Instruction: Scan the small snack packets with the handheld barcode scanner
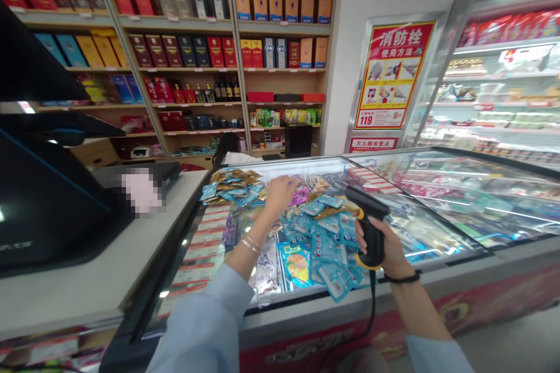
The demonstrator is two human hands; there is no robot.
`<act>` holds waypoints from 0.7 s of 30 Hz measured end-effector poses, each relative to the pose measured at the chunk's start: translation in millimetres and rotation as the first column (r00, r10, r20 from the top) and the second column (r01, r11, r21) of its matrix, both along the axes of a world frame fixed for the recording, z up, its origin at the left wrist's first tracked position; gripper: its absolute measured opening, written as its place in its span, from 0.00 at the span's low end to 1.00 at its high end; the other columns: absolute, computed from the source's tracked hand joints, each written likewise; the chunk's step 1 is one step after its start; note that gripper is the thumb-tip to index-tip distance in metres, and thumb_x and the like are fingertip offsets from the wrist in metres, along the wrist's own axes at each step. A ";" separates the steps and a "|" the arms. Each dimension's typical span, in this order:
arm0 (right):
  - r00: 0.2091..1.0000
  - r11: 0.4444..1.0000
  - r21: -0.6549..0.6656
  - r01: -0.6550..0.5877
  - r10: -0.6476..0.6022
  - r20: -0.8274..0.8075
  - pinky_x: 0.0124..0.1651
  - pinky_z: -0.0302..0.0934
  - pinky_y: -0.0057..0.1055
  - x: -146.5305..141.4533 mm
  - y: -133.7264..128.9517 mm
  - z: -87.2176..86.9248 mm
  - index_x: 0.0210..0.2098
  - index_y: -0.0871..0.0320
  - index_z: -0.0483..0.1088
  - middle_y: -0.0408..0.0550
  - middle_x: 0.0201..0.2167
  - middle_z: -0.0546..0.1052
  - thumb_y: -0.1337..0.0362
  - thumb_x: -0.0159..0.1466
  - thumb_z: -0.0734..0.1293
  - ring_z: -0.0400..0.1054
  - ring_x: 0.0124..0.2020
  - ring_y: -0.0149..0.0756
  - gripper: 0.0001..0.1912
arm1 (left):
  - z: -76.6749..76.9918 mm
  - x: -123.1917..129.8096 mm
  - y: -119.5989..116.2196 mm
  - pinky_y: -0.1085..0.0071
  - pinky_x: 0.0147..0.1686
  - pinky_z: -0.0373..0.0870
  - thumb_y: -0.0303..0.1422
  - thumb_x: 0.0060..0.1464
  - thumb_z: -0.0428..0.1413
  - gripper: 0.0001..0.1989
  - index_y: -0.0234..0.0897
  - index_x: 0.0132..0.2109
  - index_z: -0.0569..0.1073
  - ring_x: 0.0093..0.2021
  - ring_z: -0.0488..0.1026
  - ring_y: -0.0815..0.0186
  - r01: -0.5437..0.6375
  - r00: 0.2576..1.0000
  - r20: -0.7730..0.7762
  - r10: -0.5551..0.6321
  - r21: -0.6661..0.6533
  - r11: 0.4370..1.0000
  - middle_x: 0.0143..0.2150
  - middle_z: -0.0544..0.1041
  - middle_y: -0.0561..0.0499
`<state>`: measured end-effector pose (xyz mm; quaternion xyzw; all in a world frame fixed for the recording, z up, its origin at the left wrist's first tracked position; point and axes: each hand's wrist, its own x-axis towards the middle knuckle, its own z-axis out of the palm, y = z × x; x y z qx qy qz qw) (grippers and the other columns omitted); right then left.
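Right hand (392, 249) wrapped round scanner (372, 230); left hand (280, 193) over packets (326, 245) on freezer glass (431, 224), cannot tell its opening or hold

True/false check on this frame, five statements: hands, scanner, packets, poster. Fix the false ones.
1. The right hand holds the scanner. True.
2. Both hands grip it. False: the left hand is apart from it.
3. A dark band is on the right wrist. True.
4. The blue packets lie on the floor. False: the blue packets lie on the glass-topped case.
5. The wall poster is mainly red and yellow. True.
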<state>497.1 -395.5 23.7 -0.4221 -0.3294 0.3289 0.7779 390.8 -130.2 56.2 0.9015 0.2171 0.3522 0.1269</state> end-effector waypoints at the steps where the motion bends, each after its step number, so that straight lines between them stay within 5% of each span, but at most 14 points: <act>1: 1.000 1.000 -0.017 -0.001 0.002 0.024 0.13 0.57 0.24 -8.4 7.3 8.3 0.37 0.56 0.70 0.39 0.20 0.69 0.51 0.57 0.70 0.59 0.13 0.27 0.17 | 7.8 -14.5 22.3 0.63 0.58 0.63 0.38 0.64 0.48 0.15 0.38 0.45 0.79 0.54 0.73 0.56 -0.064 0.998 -0.004 0.064 -0.003 0.998 0.49 0.79 0.44; 5: 0.970 0.986 -0.153 0.063 -0.024 0.240 0.15 0.60 0.26 -34.4 47.2 29.3 0.30 0.58 0.69 0.42 0.17 0.70 0.50 0.56 0.73 0.62 0.13 0.29 0.17 | 16.9 -77.4 110.6 0.64 0.57 0.63 0.37 0.64 0.46 0.17 0.36 0.47 0.77 0.55 0.72 0.55 -0.334 0.942 -0.062 0.330 -0.067 0.940 0.52 0.78 0.42; 10: 0.949 0.973 -0.231 0.004 0.069 0.309 0.14 0.59 0.26 -45.0 87.1 25.7 0.28 0.58 0.68 0.42 0.17 0.70 0.48 0.54 0.74 0.62 0.12 0.29 0.21 | -5.7 -127.7 196.4 0.60 0.56 0.63 0.42 0.63 0.46 0.21 0.35 0.55 0.72 0.56 0.71 0.50 -0.536 0.833 -0.201 0.515 -0.062 0.842 0.58 0.74 0.38; 15: 0.975 0.964 -0.261 -0.050 0.104 0.197 0.13 0.56 0.24 -39.5 91.0 5.0 0.35 0.60 0.71 0.43 0.20 0.71 0.47 0.57 0.73 0.60 0.12 0.27 0.21 | -19.2 -125.8 277.0 0.58 0.59 0.62 0.48 0.65 0.41 0.28 0.36 0.60 0.69 0.60 0.68 0.49 -0.527 0.828 -0.287 0.481 -0.108 0.843 0.62 0.71 0.38; 21: 0.983 0.928 -0.363 -0.081 0.134 0.123 0.13 0.57 0.26 -39.5 85.1 -17.9 0.44 0.61 0.72 0.43 0.19 0.71 0.41 0.56 0.71 0.59 0.11 0.27 0.30 | -29.6 -84.6 363.7 0.67 0.62 0.59 0.46 0.64 0.42 0.26 0.37 0.60 0.71 0.65 0.64 0.58 -0.362 0.900 -0.342 0.272 -0.236 0.902 0.65 0.69 0.45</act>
